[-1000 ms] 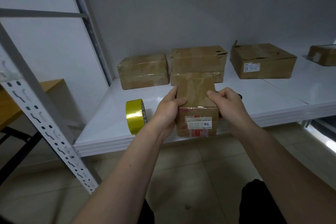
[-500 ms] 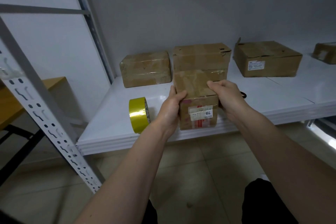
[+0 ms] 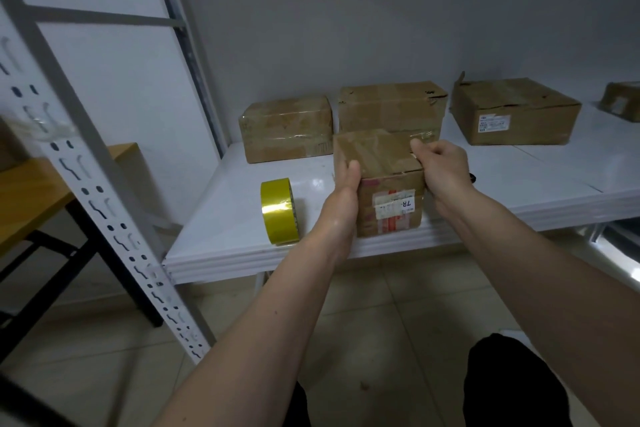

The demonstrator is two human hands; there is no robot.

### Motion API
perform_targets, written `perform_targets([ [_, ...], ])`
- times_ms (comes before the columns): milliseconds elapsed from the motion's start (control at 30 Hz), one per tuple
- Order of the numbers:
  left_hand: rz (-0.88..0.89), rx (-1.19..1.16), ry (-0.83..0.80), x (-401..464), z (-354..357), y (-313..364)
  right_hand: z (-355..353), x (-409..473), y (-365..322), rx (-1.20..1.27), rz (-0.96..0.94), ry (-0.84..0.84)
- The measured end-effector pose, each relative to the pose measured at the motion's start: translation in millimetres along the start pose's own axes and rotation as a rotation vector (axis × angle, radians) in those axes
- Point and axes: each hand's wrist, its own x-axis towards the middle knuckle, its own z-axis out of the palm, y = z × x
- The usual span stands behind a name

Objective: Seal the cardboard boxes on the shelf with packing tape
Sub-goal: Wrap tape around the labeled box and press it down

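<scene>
A white shelf (image 3: 519, 191) set against a pale grey wall carries the work, with a perforated steel upright (image 3: 104, 191) leaning across the view to the far left of the hands and a wooden table (image 3: 41, 184) behind it. The small cardboard box (image 3: 384, 180) that was held in the air in front of the shelf edge a second ago now sits lower and further in, its base at the front lip of the shelf, its labelled side facing the person. The left hand (image 3: 341, 198) grips the box's left side, thumb laid up along the near corner, fingers hidden behind. The right hand (image 3: 441, 172) has shifted from gripping the right side to curling over the top right edge, where its fingertips seem to pinch or press something at the flap; whether that is a tape end cannot be told. The top of the box already shows glossy strips of clear tape. The roll of yellow packing tape (image 3: 280, 210) stands on edge just left of the left hand, untouched. Beyond the hands three larger cardboard boxes (image 3: 287, 128) (image 3: 391, 107) (image 3: 512, 114) stand near the back wall, and a fourth (image 3: 623, 100) lies far to the right. My reading is that the box is being set down for its seam to be checked or smoothed, and that the roll must next be taken up.
</scene>
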Motion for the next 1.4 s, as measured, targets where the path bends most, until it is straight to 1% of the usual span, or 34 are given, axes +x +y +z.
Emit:
perform_targets([
  [33,0.037,0.04,-0.01,-7,-1,4,0,-1,-1,-0.024,-0.023,0.037],
  [67,0.083,0.086,0.023,-14,-3,10,-1,-2,-2,-0.055,-0.05,0.084],
  [133,0.21,0.139,0.172,-23,-14,18,-2,-8,-8,-0.119,-0.155,0.188],
  [200,0.322,0.102,0.345,-25,-33,20,0,-23,-17,-0.141,-0.338,0.252],
  [267,0.389,0.136,0.524,-25,-56,11,7,-44,-29,-0.12,-0.54,0.221],
  [300,0.383,0.165,0.592,-25,-66,4,13,-55,-34,-0.113,-0.63,0.166],
  [333,0.339,0.196,0.63,-25,-74,-4,19,-65,-35,-0.12,-0.699,0.09],
  [367,0.271,0.226,0.635,-24,-81,-14,25,-74,-33,-0.144,-0.746,0.007],
  [400,0.19,0.253,0.604,-24,-87,-26,32,-83,-30,-0.177,-0.775,-0.072],
  [467,0.065,0.347,0.499,-26,-94,-45,46,-97,-20,-0.271,-0.782,-0.224],
  [500,0.049,0.433,0.454,-24,-98,-52,55,-103,-15,-0.349,-0.752,-0.298],
  [567,0.066,0.636,0.377,-20,-106,-64,74,-109,-7,-0.542,-0.619,-0.433],
  [600,0.091,0.703,0.357,-16,-111,-70,85,-110,-2,-0.617,-0.544,-0.496],
  [633,0.12,0.719,0.348,-13,-115,-74,93,-110,1,-0.657,-0.478,-0.548],
  [700,0.185,0.695,0.347,-10,-118,-79,109,-101,11,-0.615,-0.342,-0.598],
  [767,0.224,0.693,0.367,-9,-118,-80,119,-87,20,-0.442,-0.178,-0.607],
  [833,0.242,0.676,0.4,-10,-118,-80,124,-76,31,-0.307,-0.103,-0.616],
  [967,0.343,0.641,0.423,-19,-116,-84,125,-68,42,-0.248,-0.16,-0.561],
  [1100,0.29,0.472,0.459,-30,-116,-86,120,-75,35,-0.357,-0.429,-0.562],
  [1200,0.324,0.437,0.415,-31,-120,-88,114,-83,36,-0.216,-0.45,-0.599],
  [1233,0.333,0.439,0.407,-30,-122,-88,112,-83,36,-0.214,-0.458,-0.598],
  [1300,0.346,0.447,0.389,-28,-125,-86,109,-82,36,-0.293,-0.526,-0.582],
  [1400,0.389,0.452,0.348,-26,-130,-81,104,-85,32,-0.25,-0.641,-0.606],
])
